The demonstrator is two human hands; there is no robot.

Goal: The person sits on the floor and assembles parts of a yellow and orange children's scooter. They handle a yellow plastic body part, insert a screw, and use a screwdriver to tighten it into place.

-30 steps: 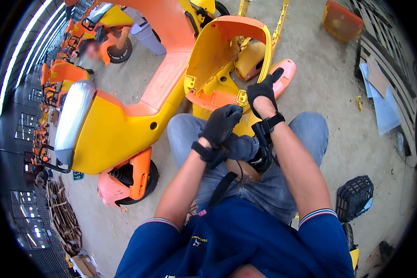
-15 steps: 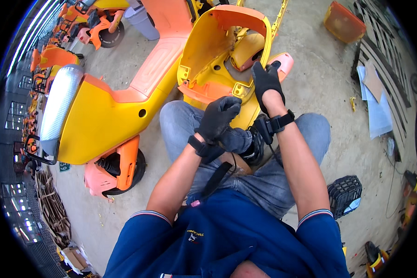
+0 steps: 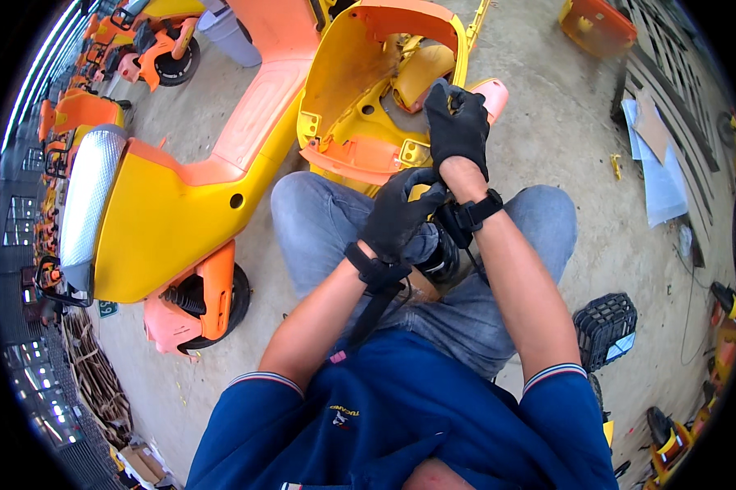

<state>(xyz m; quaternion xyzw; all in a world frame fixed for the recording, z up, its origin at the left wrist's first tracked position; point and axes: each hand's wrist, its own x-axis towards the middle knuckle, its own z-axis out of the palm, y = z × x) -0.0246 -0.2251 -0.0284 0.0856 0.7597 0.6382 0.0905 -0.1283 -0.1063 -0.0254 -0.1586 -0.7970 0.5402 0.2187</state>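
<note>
I can't tell what my black-gloved left hand [image 3: 399,214] or black-gloved right hand [image 3: 459,131] grips; near the hollow yellow-and-orange plastic shell [image 3: 335,82], I'd press lightly.

Both forearms reach forward from bent elbows and draw toward each other. The right forearm [image 3: 517,278] runs straighter and farther out, its wrist [image 3: 481,211] banded, carrying the gloved right hand [image 3: 458,126] with its fingers curled. The left forearm [image 3: 315,314] slants inward to its own banded wrist [image 3: 366,263]. The gloved left hand [image 3: 401,211] sits lower, back upward, fingers bent, their tips just beside the right wrist; whether they touch is unclear.
</note>
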